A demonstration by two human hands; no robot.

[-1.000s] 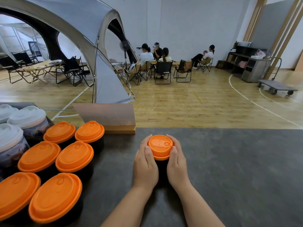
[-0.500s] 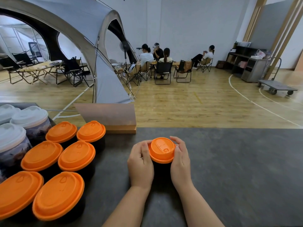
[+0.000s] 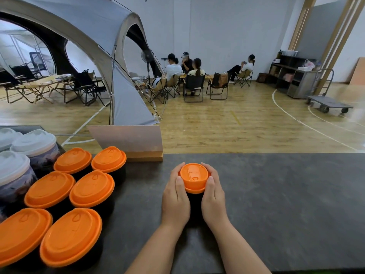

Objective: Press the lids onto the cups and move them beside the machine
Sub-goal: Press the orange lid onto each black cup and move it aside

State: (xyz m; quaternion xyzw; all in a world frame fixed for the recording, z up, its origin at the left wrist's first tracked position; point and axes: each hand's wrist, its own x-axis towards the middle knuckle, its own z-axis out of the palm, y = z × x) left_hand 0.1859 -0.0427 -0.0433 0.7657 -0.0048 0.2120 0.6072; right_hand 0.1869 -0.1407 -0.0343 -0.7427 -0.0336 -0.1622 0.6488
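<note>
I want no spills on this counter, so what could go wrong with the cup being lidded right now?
Both the left hand and right hand squeeze the orange lid by its rim; uneven pressure might tip the black cup. Moved left, it could bump the lidded cups packed closely there.

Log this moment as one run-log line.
step: pressing lid | left hand: grips cup | right hand: grips cup | lid: on cup, counter | six lidded cups left
</note>
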